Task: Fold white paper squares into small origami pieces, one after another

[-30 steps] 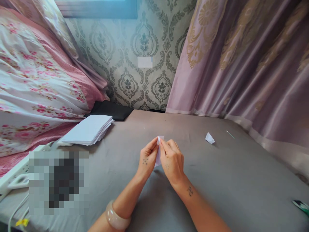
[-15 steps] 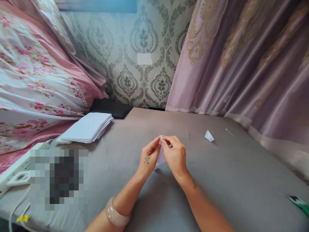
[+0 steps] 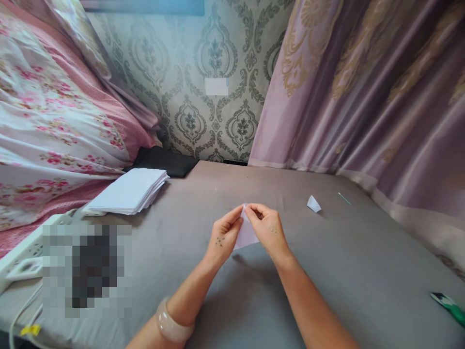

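A small piece of white paper (image 3: 247, 233) is held up between my two hands, just above the grey-covered surface (image 3: 276, 300). My left hand (image 3: 223, 236) pinches its left side near the top, thumb and fingers together. At the top right corner, my right hand (image 3: 268, 227) grips the same paper with thumb and forefinger. The paper narrows towards its upper end, and its lower edge hangs free. My fingers hide part of its sides, so I cannot tell exactly how it is folded.
A small folded white paper (image 3: 314, 204) lies to the right, near a thin stick (image 3: 344, 198). At the left are a paper stack (image 3: 127, 191), a black flat item (image 3: 167, 162) and a power strip (image 3: 27, 252). A green-handled tool (image 3: 448, 306) lies far right.
My right hand has turned and shifted slightly right, uncovering more of the paper's lower part. My left hand keeps nearly the same place. The view has moved a little.
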`<move>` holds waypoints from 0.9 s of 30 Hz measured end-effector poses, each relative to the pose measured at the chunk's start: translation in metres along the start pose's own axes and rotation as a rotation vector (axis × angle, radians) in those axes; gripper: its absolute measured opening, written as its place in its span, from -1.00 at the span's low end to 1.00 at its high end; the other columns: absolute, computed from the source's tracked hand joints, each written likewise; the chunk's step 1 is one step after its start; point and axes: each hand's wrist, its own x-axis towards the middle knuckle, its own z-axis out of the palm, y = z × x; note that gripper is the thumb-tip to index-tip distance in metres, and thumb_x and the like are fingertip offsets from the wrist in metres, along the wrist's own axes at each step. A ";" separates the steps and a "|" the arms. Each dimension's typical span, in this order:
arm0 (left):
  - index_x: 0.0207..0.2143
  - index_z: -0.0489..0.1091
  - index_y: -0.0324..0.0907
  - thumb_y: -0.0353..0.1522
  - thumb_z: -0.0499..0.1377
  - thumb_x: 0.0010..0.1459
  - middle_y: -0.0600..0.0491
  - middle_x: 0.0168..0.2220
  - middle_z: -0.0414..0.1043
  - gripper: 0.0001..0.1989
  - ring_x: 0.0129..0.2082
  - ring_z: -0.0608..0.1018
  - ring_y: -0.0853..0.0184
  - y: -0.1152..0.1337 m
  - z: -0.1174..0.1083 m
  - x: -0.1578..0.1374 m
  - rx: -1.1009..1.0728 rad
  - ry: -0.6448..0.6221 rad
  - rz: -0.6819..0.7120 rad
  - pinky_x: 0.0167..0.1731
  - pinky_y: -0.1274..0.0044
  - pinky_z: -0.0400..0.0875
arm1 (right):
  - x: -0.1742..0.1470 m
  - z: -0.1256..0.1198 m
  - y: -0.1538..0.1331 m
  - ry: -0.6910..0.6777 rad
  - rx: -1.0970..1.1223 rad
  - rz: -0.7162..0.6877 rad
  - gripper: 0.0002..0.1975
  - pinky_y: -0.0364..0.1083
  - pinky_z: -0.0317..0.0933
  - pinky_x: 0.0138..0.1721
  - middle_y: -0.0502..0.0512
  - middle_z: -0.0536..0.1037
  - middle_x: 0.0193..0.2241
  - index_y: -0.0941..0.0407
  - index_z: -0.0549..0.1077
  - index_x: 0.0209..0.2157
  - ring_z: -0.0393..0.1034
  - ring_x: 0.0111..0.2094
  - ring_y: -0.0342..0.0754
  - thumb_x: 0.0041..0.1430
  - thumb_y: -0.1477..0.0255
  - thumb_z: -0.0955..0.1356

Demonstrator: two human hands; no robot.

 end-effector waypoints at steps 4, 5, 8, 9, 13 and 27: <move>-0.10 0.49 -0.16 -0.35 0.29 -0.02 -0.04 -0.04 0.49 -0.63 0.03 0.47 0.20 0.003 0.001 0.000 -0.073 0.001 -0.035 0.13 0.37 0.24 | 0.000 0.000 0.003 -0.006 -0.005 0.006 -0.75 -0.08 0.29 -0.25 0.13 0.58 -0.36 0.15 0.55 -0.36 0.45 -0.31 -0.04 0.11 0.31 0.30; -0.11 0.49 -0.16 -0.36 0.29 -0.03 -0.05 -0.05 0.49 -0.63 0.03 0.47 0.20 0.004 0.002 0.000 -0.092 -0.003 -0.046 0.13 0.37 0.23 | 0.000 0.000 0.004 -0.004 -0.029 -0.006 -0.75 -0.07 0.29 -0.24 0.14 0.58 -0.35 0.15 0.55 -0.35 0.45 -0.30 -0.04 0.11 0.31 0.29; -0.13 0.50 -0.17 -0.37 0.31 -0.06 -0.05 -0.08 0.51 -0.64 0.03 0.46 0.18 0.007 0.004 0.000 -0.140 -0.023 -0.081 0.13 0.36 0.23 | 0.000 -0.001 0.007 0.006 -0.140 -0.055 -0.75 -0.07 0.27 -0.22 0.14 0.56 -0.36 0.14 0.56 -0.36 0.43 -0.31 -0.05 0.13 0.34 0.28; -0.13 0.51 -0.18 -0.37 0.31 -0.06 -0.06 -0.09 0.52 -0.64 0.03 0.47 0.18 0.008 0.004 -0.001 -0.151 -0.029 -0.091 0.12 0.37 0.24 | 0.001 -0.001 0.008 0.009 -0.176 -0.069 -0.75 -0.07 0.27 -0.23 0.14 0.55 -0.37 0.14 0.56 -0.36 0.42 -0.33 -0.05 0.13 0.35 0.27; -0.14 0.51 -0.18 -0.35 0.34 -0.08 -0.06 -0.14 0.55 -0.63 -0.05 0.51 0.23 0.011 0.004 -0.002 -0.185 -0.036 -0.129 0.01 0.47 0.33 | 0.000 -0.001 0.009 0.022 -0.269 -0.104 -0.77 -0.10 0.25 -0.27 0.12 0.52 -0.40 0.14 0.55 -0.36 0.39 -0.37 -0.08 0.15 0.39 0.26; -0.36 0.55 -0.22 -0.25 0.37 -0.13 -0.01 -0.35 0.57 -0.72 -0.38 0.55 0.37 0.019 -0.008 0.002 -0.233 0.144 -0.179 -0.32 0.56 0.42 | -0.019 0.012 -0.009 -0.038 -0.383 -0.227 -0.81 -0.17 0.21 -0.31 0.05 0.43 -0.39 0.07 0.53 -0.31 0.34 -0.33 -0.13 0.17 0.46 0.26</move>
